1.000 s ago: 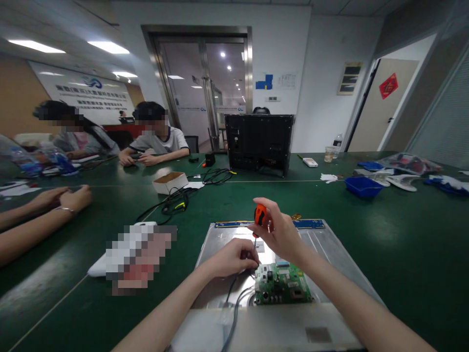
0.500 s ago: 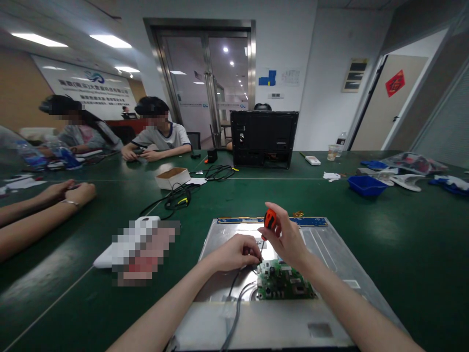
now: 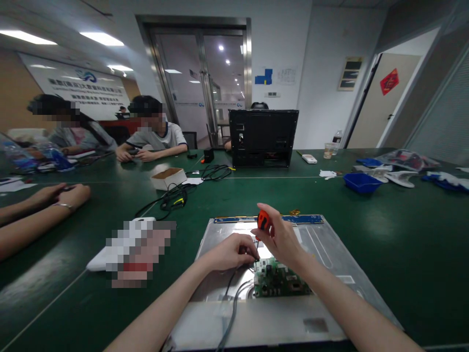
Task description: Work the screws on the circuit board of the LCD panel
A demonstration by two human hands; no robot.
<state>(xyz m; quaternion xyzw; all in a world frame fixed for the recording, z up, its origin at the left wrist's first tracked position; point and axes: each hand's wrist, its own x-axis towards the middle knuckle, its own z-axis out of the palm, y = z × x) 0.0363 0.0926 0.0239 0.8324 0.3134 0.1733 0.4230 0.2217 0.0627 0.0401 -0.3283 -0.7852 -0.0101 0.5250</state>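
Note:
My right hand grips a small orange-and-black screwdriver by its handle. The shaft points down at the upper left corner of a green circuit board. Beside that shaft my left hand is closed in a pinch at the board's corner; what its fingertips hold is hidden. Under both hands lies a flat silver display panel with a blue strip board along its far edge. A grey cable runs from beside the board toward the near edge.
On the green table, a white object, partly pixelated, lies left. Beyond are coiled black cables, an open box, a black monitor housing and a blue tray. Another person's hands rest at left; other people sit farther back.
The whole view has shifted slightly, so things appear a little farther left. Both hands and the screwdriver keep nearly the same pose over the circuit board.

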